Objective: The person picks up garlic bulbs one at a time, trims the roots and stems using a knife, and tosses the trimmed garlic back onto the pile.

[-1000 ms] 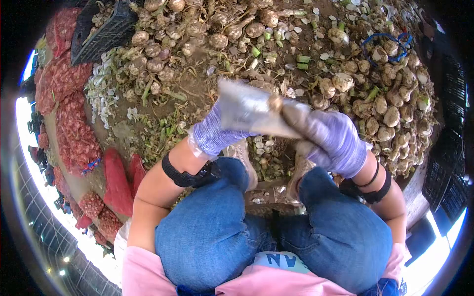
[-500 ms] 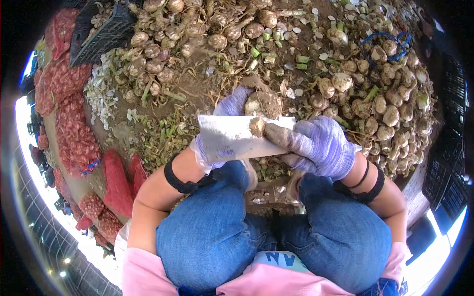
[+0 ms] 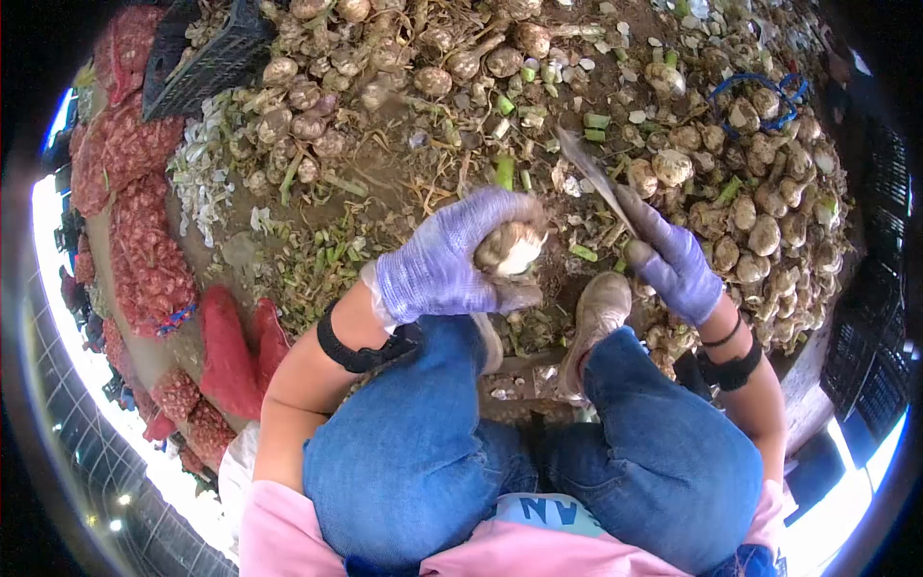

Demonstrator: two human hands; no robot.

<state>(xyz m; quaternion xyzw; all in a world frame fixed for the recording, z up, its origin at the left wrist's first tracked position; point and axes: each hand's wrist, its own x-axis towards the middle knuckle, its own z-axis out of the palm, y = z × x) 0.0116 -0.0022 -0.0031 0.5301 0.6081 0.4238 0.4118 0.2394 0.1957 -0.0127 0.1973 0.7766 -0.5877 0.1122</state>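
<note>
In a purple glove, my left hand [image 3: 452,255] is wrapped round a garlic bulb [image 3: 511,248] whose pale side faces right. A short green stem [image 3: 505,172] shows just beyond that hand. My right hand [image 3: 678,274], gloved too, grips a wide-bladed knife [image 3: 596,175]. Its blade points up and to the left, seen nearly edge-on, apart from the bulb. The knife's handle is hidden in the fingers.
Garlic bulbs [image 3: 764,234] are heaped at the right beside a blue cord [image 3: 716,88]. More bulbs with stems [image 3: 308,125] lie at the upper left. Red mesh sacks [image 3: 149,260] and a black crate [image 3: 207,62] stand left. Cut green stems litter the ground.
The knife has swung from across the bulb to the right and turned edge-on with my right hand. My left hand now shows the bulb's pale side. A green piece has appeared beyond it.
</note>
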